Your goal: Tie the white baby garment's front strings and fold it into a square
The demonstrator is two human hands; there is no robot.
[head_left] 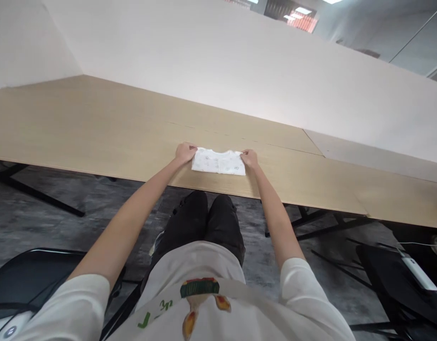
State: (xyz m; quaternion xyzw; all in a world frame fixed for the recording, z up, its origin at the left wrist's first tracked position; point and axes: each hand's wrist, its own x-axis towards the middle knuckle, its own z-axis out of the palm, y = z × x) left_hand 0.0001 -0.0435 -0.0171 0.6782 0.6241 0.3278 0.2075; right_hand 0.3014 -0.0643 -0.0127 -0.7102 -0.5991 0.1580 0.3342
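A small white shirt (pixel 219 163) with a faint scattered print lies on the wooden tabletop (pixel 119 128), folded into a wide, low rectangle. Its curved neckline faces the far side, and a seam runs down its middle. My left hand (pixel 185 152) pinches the upper left corner between thumb and fingers. At the upper right corner, my right hand (pixel 250 158) grips the cloth in the same way. Both hands rest close to the table surface, with the shirt stretched flat between them.
A white partition (pixel 218 61) rises along the table's far edge. Black chairs stand on both sides, one at the lower left (pixel 37 270) and one at the right (pixel 378 270) bearing a white power strip (pixel 417 272). Dark table legs show below the near edge.
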